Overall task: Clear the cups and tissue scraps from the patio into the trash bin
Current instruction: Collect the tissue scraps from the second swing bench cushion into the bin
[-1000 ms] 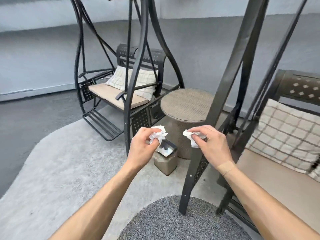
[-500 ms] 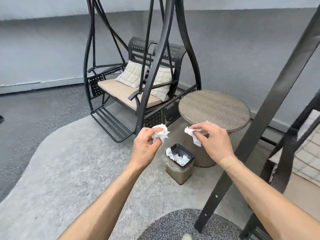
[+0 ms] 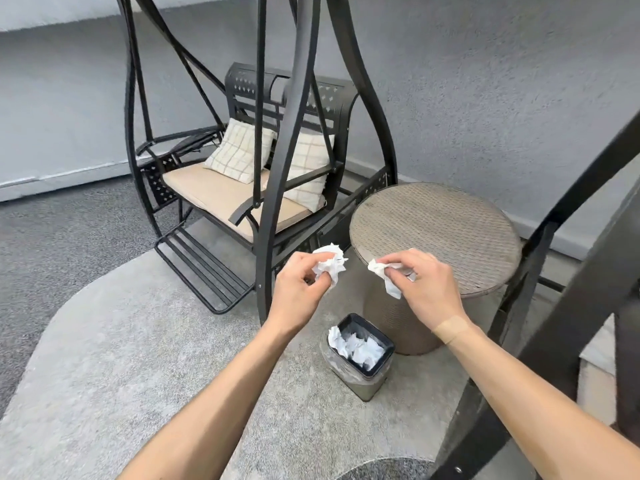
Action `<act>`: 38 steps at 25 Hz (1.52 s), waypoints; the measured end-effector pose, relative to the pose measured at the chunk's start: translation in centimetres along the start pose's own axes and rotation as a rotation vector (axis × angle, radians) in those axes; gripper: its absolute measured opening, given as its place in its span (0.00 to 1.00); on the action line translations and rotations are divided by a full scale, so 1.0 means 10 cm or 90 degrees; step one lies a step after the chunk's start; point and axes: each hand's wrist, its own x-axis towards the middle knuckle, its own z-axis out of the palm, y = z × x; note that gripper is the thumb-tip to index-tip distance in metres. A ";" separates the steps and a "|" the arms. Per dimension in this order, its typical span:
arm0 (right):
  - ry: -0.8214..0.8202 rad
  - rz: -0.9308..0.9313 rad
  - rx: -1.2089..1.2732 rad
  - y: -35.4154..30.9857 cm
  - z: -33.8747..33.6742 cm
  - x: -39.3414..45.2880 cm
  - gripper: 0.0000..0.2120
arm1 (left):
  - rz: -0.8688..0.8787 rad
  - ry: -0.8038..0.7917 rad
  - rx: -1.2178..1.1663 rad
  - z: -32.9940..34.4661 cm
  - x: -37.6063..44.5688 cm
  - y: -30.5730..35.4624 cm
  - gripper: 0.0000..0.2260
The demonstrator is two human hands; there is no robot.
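Observation:
My left hand pinches a crumpled white tissue scrap in its fingertips. My right hand grips a second white tissue scrap. Both hands hover side by side above the floor, a little higher in the picture than the small square trash bin. The bin stands on the light grey rug, lined with a clear bag, and holds several crumpled white tissues. No cup is visible.
A round wicker side table stands just behind and right of the bin. A black metal swing bench with beige cushion and two checked pillows is behind. A dark frame post crosses the right side. A dark round mat lies at the bottom.
The view has shifted left and closer; the bin now lies below and between my hands. Both hands keep their tissue scraps. The right-hand bench has dropped out of view.

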 end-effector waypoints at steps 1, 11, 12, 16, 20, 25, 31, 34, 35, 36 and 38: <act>-0.001 0.011 -0.005 0.06 0.04 0.11 0.08 | 0.001 -0.011 -0.001 0.05 0.16 -0.06 0.16; 0.085 0.192 -0.036 0.60 0.77 1.05 0.07 | 0.027 -0.207 -0.042 0.57 1.77 -1.04 0.16; 0.099 0.221 -0.036 0.63 0.85 1.09 0.07 | 0.033 -0.235 -0.043 0.60 1.89 -1.14 0.16; 0.135 0.322 -0.046 0.88 1.20 1.15 0.08 | 0.023 -0.340 -0.048 0.83 2.26 -1.56 0.16; 0.126 0.418 -0.055 1.27 1.59 1.04 0.09 | -0.025 -0.408 -0.028 1.16 2.25 -2.05 0.16; 0.074 0.480 -0.055 2.07 2.31 0.72 0.09 | -0.121 -0.461 0.012 1.71 1.90 -3.00 0.16; -0.007 0.590 -0.057 3.27 3.35 0.14 0.12 | -0.213 -0.480 0.132 2.46 1.42 -4.41 0.14; -0.057 0.642 -0.067 3.76 3.84 -0.15 0.14 | -0.239 -0.507 0.197 2.85 1.15 -5.01 0.14; -0.077 0.654 -0.068 3.88 3.98 -0.23 0.14 | -0.242 -0.523 0.225 2.94 1.09 -5.16 0.14; -0.100 0.662 -0.072 3.99 4.12 -0.30 0.14 | -0.247 -0.537 0.251 3.03 1.03 -5.31 0.14; -0.141 0.665 -0.096 4.18 4.35 -0.40 0.14 | -0.251 -0.553 0.288 3.15 0.93 -5.55 0.15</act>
